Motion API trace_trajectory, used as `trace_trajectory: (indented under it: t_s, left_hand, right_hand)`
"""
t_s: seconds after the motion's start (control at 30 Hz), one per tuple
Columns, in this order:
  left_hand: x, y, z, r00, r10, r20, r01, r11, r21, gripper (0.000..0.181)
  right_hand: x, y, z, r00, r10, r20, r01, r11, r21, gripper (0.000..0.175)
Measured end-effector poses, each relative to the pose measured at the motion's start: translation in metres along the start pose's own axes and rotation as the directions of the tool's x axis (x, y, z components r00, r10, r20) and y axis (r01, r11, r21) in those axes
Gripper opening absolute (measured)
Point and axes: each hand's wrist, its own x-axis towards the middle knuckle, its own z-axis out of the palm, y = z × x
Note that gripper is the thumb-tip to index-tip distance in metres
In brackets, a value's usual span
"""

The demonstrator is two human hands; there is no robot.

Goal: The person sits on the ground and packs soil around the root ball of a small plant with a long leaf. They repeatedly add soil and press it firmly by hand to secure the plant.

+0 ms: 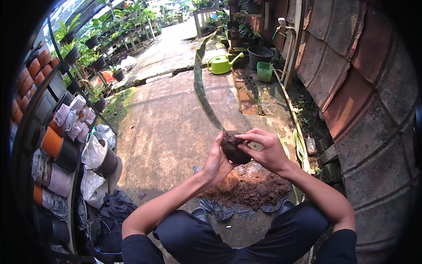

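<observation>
A dark, rounded soil ball [233, 147] with one long snake plant leaf [205, 95] rising from it is held above the ground in front of me. My left hand [216, 161] cups the ball from the left and below, thumb up near the leaf's base. On the ball's right side, the thumb and fingertips of my right hand [265, 148] pinch at its surface; whether anything thin is between them is too small to tell. Beneath my hands, brown fibrous potting mix [254, 191] lies heaped on a dark plastic sheet [219, 209].
More variegated leaves [300, 148] lie along the right, beside a wall of roof tiles [362, 132]. A rack with wrapped pots [59, 151] lines the left, near a black bucket [107, 160]. Ahead stand a green watering can [220, 64], a black tub [259, 56] and a green container [264, 71].
</observation>
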Motion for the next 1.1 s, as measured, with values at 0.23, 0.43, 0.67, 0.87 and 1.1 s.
trace_trajectory:
  t_s: [0.23,0.43,0.67,0.87,1.1]
  left_hand:
    - [0.000,-0.001,-0.002,1.000,-0.002,0.001,0.002,1.000,-0.001,0.062]
    - [-0.001,0.000,-0.009,1.000,-0.010,-0.029,0.010,1.000,-0.010,0.070]
    - [-0.005,-0.001,-0.007,0.998,-0.030,-0.046,0.028,0.999,-0.045,0.067]
    - [-0.004,-0.001,-0.011,0.999,-0.025,-0.020,0.025,1.000,0.013,0.060]
    - [-0.012,0.001,-0.002,0.998,-0.046,-0.051,0.045,0.998,-0.036,0.056]
  right_hand:
    - [0.004,-0.006,0.000,0.987,0.153,0.044,-0.151,0.988,-0.027,0.014]
    - [0.002,-0.007,0.001,0.976,0.219,-0.010,-0.216,0.968,0.131,0.017]
    - [-0.015,0.040,0.006,0.820,0.565,0.092,-0.530,0.688,0.496,0.034]
    - [-0.021,0.043,0.012,0.828,0.548,0.115,-0.533,0.708,0.463,0.044]
    - [-0.018,0.021,0.001,0.860,0.474,0.190,-0.502,0.721,0.478,0.032]
